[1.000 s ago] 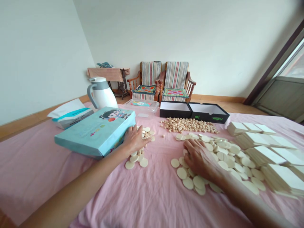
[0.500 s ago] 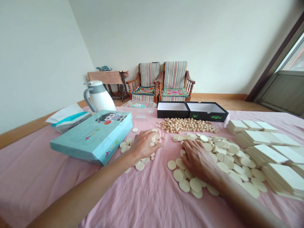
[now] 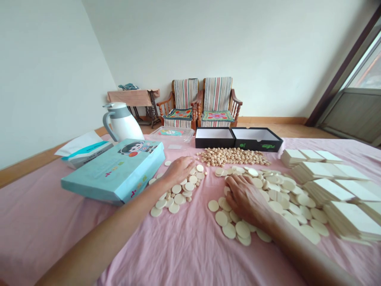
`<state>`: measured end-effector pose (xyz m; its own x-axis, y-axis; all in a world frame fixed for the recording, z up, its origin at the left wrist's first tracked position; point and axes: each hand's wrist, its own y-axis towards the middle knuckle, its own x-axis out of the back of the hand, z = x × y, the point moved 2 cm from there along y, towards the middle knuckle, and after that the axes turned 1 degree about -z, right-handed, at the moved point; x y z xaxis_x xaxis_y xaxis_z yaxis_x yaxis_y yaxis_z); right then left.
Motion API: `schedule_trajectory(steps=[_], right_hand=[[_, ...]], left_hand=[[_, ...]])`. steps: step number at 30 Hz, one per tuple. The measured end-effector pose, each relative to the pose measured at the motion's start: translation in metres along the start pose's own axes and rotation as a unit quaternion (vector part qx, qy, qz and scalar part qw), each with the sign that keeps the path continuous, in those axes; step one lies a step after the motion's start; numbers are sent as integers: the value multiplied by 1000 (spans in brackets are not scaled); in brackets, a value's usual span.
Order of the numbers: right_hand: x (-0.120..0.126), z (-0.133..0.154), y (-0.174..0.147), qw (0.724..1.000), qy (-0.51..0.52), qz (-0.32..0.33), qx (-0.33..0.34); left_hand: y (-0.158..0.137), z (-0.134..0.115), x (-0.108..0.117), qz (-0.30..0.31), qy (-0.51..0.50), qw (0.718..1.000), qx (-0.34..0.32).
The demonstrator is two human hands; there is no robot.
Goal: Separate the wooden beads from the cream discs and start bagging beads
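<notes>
At the left end of the pink-covered worktop (image 3: 166, 254) stands a soft tissue packet (image 3: 89, 154), with a white-and-grey jug (image 3: 127, 124) behind and to its right, towards the far edge. In front of the jug lies a closed light-blue box (image 3: 111, 169), its lid printed with a cartoon figure. Just right of the box you rest your left hand (image 3: 180, 170) palm down, its fingers nearly straight and close together; its underside is hidden, so whether it holds anything cannot be told. Around and in front of it spreads a small mixed pile (image 3: 178, 198) of pale round discs and small wooden pieces. Beyond this hand, near the far edge, sits a clear plastic container (image 3: 173, 139). Right of the container, two black trays with white interiors stand end to end along the far edge: the left tray (image 3: 212, 142) and the right tray (image 3: 258, 146). A heap of small wooden pieces (image 3: 232, 157) lies before them. Nearer you, your right hand (image 3: 244, 194) is palm down with bent fingers on the left part of the large disc pile (image 3: 281, 198); its grip cannot be told. Towards the right edge, just beside that pile, stand rows of pale rectangular stacks (image 3: 333, 190).
</notes>
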<state>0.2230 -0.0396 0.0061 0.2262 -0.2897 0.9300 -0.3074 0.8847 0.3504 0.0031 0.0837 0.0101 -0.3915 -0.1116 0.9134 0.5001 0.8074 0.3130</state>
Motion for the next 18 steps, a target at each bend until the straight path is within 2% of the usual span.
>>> schedule_trajectory(steps=[2,3,5,7,10,13,15,18], right_hand=[[0,0,0,1000,0,-2,1],[-1,0,0,1000,0,-3,2],[-1,-1,0,1000,0,-6,2],[-1,-1,0,1000,-2,-8,4],[0,-1,-1,1000,-2,-10,5],[0,-1,-1,1000,-3,-9,6],[0,0,-1,1000,-5,-8,8],[0,0,-1,1000,-7,-8,9]], left_hand=[[4,20,5,8,88,993,73],[5,30,5,33,122,985,115],[4,42,4,56,145,977,144],[-1,42,2,63,151,976,145],[-15,25,8,67,129,982,123],[-34,8,26,70,28,992,98],[-49,6,39,43,-4,993,106],[-77,14,45,44,16,990,132]])
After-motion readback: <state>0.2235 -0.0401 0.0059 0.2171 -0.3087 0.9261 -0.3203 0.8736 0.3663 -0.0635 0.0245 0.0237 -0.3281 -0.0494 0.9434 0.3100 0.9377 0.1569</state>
